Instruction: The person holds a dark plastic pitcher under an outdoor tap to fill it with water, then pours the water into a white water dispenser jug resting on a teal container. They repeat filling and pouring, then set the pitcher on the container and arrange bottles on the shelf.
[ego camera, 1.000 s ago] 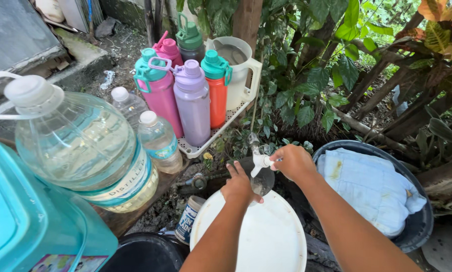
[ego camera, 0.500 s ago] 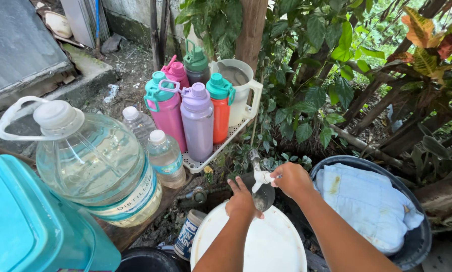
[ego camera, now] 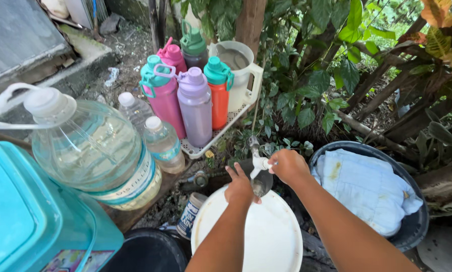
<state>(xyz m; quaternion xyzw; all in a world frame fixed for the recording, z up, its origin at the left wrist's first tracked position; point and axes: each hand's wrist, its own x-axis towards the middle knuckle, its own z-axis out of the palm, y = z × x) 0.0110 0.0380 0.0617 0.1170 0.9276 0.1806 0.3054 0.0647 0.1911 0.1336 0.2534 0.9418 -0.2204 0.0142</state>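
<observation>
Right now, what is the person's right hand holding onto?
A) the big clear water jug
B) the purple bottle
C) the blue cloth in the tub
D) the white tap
D: the right hand is closed around the handle of the white tap, well apart from the bottles, the jug and the cloth.

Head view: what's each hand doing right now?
Left hand: open, fingers spread, at the small dark bowl under the tap.
Right hand: closed on the white plastic tap.
</observation>
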